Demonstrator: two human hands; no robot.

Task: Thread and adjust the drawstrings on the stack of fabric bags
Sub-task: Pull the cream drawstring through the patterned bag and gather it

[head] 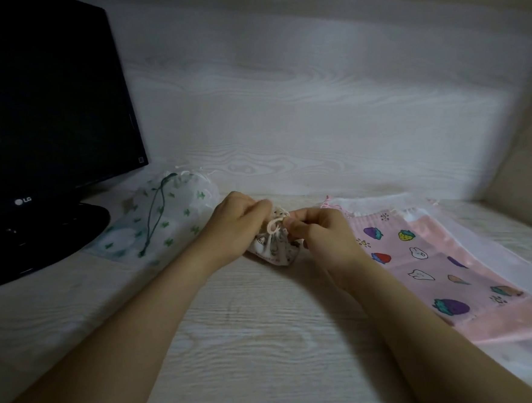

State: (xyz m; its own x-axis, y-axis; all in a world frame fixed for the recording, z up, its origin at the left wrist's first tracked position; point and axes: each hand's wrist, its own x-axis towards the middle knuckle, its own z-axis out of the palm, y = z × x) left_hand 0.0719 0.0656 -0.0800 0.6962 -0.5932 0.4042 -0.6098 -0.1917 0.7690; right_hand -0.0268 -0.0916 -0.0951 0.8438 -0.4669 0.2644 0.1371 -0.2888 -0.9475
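Note:
A small white printed fabric bag [274, 251] lies bunched on the wooden table between my hands. My left hand [238, 225] grips its gathered top from the left. My right hand [320, 229] pinches the pale pink drawstring [274, 226], which forms a small loop at the bag's mouth. To the right lies a flat stack of bags, topped by a pink bag with fruit and rabbit prints [436, 268]. At the left rests a white bag with green clover prints and a dark green drawstring [162, 221].
A black monitor [44, 116] on a round stand [41, 242] fills the left side. A pale wood-grain wall panel [283, 105] rises right behind the table [252, 344]. A beige wall closes the right corner.

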